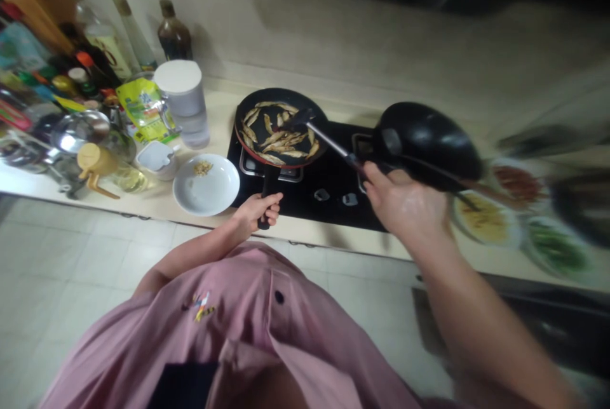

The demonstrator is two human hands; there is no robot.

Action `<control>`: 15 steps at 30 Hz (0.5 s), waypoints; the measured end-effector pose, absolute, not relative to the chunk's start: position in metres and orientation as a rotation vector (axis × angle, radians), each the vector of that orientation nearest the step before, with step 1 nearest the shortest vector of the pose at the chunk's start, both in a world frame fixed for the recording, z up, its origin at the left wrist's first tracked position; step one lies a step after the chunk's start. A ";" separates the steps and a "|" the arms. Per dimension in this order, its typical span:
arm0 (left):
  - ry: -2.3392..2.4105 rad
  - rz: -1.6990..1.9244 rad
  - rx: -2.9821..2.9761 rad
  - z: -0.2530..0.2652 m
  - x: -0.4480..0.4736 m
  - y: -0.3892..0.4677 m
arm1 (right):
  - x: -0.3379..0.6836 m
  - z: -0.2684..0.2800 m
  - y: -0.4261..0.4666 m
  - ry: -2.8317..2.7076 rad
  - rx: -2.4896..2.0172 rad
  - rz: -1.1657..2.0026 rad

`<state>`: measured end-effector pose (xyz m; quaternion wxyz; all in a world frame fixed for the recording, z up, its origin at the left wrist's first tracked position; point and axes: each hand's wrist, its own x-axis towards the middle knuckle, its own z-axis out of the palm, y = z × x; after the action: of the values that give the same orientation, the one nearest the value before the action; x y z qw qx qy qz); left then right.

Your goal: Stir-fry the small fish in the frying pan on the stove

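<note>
Two hands (260,211), one frying pan (281,95), one wok (431,136), one spatula (332,143), two stove knobs (350,199).

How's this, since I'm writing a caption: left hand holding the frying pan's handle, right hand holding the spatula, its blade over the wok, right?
Not quite: the head view shows the spatula's blade over the frying pan, not the wok.

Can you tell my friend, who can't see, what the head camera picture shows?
The left hand grips a frying pan of browned pieces, perhaps small fish, while the right hand holds a spatula over them. A black wok is to the right, a white plate to the left.
</note>
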<state>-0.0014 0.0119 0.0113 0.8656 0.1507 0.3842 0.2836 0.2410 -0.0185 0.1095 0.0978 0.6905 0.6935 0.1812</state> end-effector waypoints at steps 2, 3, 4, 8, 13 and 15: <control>0.810 0.592 0.311 0.011 -0.001 0.012 | 0.239 0.107 -0.016 2.071 2.048 0.512; 0.812 0.590 0.310 0.011 -0.001 0.012 | 0.238 0.106 -0.015 2.084 2.054 0.510; 0.813 0.589 0.312 0.011 -0.001 0.012 | 0.237 0.105 -0.015 2.094 2.060 0.513; 0.831 0.584 0.327 0.014 -0.001 0.012 | 0.242 0.111 -0.026 2.090 2.065 0.516; 0.838 0.590 0.329 0.020 -0.001 0.009 | 0.253 0.131 -0.048 2.026 2.077 0.485; 0.833 0.591 0.325 0.021 -0.001 0.009 | 0.255 0.136 -0.053 2.001 2.107 0.459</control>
<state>-0.0011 0.0092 0.0211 0.8599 0.1550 0.3967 0.2815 0.2549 -0.0531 0.1355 0.0998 0.7127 0.6768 0.1551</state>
